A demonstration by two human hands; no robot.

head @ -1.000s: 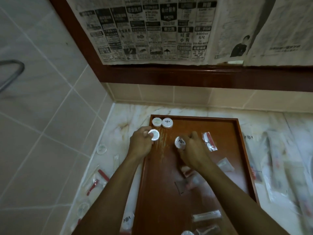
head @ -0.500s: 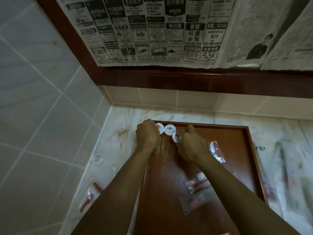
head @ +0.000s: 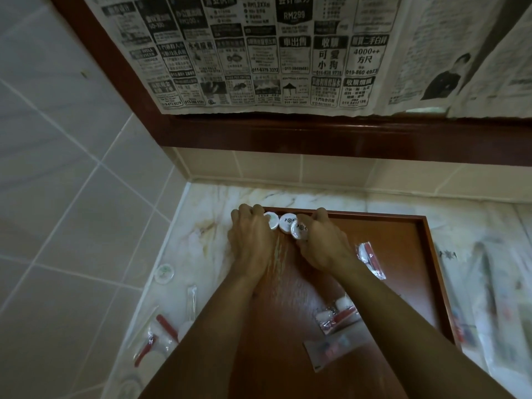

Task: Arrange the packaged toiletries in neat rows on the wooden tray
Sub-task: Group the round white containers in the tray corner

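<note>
Your left hand (head: pixel 253 240) sits at the far left corner of the wooden tray (head: pixel 403 254), fingers curled down over the leftmost round white packet (head: pixel 272 220), which shows only partly from under your knuckles; you appear to be holding it, though the fingertips themselves are hidden. Your right hand (head: pixel 322 246) is just to the right, its thumb and fingers curled round a third round packet (head: pixel 299 229), which is tilted up on edge and touches the middle round packet (head: pixel 288 221) lying flat between the two. All three discs crowd together against the tray's far rim. Nearer to you on the tray, a clear sachet with a red item (head: pixel 370 259) lies right of your right wrist, and a loose cluster of wrapped red-and-white pieces (head: pixel 336 315) rests beside your right forearm, with a flat clear packet (head: pixel 328 351) just nearer still. Off the tray on the marble counter (head: pixel 201 234), to the left, you have another round packet (head: pixel 165 273), a slim wrapped stick (head: pixel 190 300) and a wrapped red-handled item (head: pixel 157 338). More long wrapped packages (head: pixel 495 283) lie blurred on the counter to the right of the tray. Newspaper sheets (head: pixel 259 53) hang over the dark wooden frame (head: pixel 316 136) on the far wall.
</note>
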